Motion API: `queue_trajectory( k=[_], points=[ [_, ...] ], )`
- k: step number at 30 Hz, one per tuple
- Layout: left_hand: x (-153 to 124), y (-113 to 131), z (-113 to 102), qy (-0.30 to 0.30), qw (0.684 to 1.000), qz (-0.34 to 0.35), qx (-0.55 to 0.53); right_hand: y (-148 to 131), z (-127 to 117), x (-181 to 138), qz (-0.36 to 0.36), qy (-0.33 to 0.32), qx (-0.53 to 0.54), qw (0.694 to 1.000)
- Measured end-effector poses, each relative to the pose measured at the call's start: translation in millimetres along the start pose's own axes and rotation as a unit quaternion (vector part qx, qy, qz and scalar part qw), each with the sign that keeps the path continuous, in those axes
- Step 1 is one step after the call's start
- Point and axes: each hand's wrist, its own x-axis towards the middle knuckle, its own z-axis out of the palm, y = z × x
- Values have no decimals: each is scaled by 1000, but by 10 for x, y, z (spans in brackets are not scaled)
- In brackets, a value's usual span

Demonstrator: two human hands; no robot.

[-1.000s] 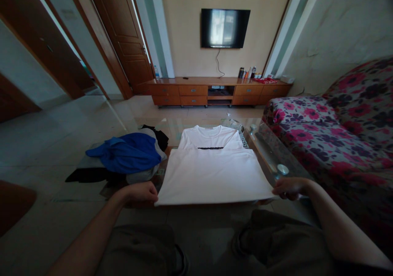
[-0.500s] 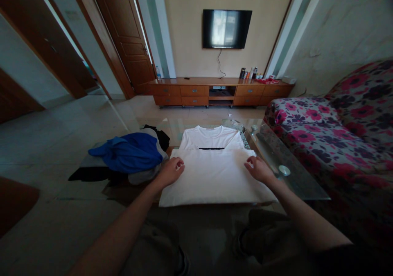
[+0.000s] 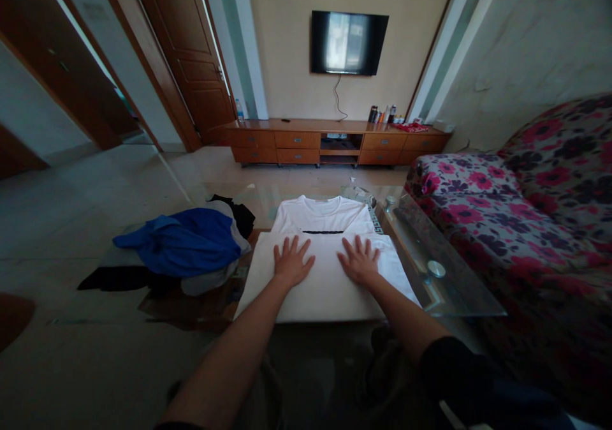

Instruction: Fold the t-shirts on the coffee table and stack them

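Observation:
A white T-shirt (image 3: 329, 289) lies on the glass table (image 3: 459, 289), its lower part folded up toward the neckline at the far side. A dark strip shows where the folded edge meets the chest. My left hand (image 3: 291, 263) rests flat on the folded cloth with its fingers spread. To its right, my right hand (image 3: 359, 261) also lies open on the shirt, palm down and fingers apart. Neither hand grips the cloth. Left of the shirt is a heap of clothes with a blue garment (image 3: 184, 242) on top.
A flowered sofa (image 3: 478, 207) stands along the right side. Beyond the table is a low wooden TV cabinet (image 3: 296, 140) with bottles on it, under a wall-mounted television (image 3: 349, 44). Grey and black garments (image 3: 129, 277) stick out beneath the blue one.
Both hands have moved inward from the sides of the shirt. Their curled fingers have spread out flat on the cloth. The view has shifted slightly.

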Motion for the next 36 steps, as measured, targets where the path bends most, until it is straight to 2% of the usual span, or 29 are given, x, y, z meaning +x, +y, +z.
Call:
queue_trajectory(
  k=[5, 9, 12, 17, 20, 23, 27, 31, 36],
  points=[
    [213, -211, 8, 32, 997, 70, -11, 95, -15, 177, -24, 22, 15, 999],
    [240, -198, -23, 79, 992, 93, -17, 28, -34, 227, -22, 41, 29, 999],
    [102, -51, -56, 90, 987, 132, -11, -179, -12, 87, -46, 73, 28, 996],
    [-325, 158, 14, 45, 977, 207, -4, -576, 110, -441, -201, 66, 24, 977],
    [-537, 128, 75, 25, 979, 202, -7, -624, 175, -679, -215, 54, 30, 975],
    [-659, 5, 55, 18, 981, 194, -10, -513, 172, -764, -207, 48, 24, 977],
    [-767, -238, -44, 10, 980, 200, -2, -216, 103, -783, -192, 46, 8, 980],
    [-862, -543, -110, 6, 981, 196, 11, 206, 54, -822, -174, 47, -14, 984],
    [-944, -924, -146, 26, 987, 158, 23, 792, 19, -895, -137, 64, -40, 988]
  ],
)
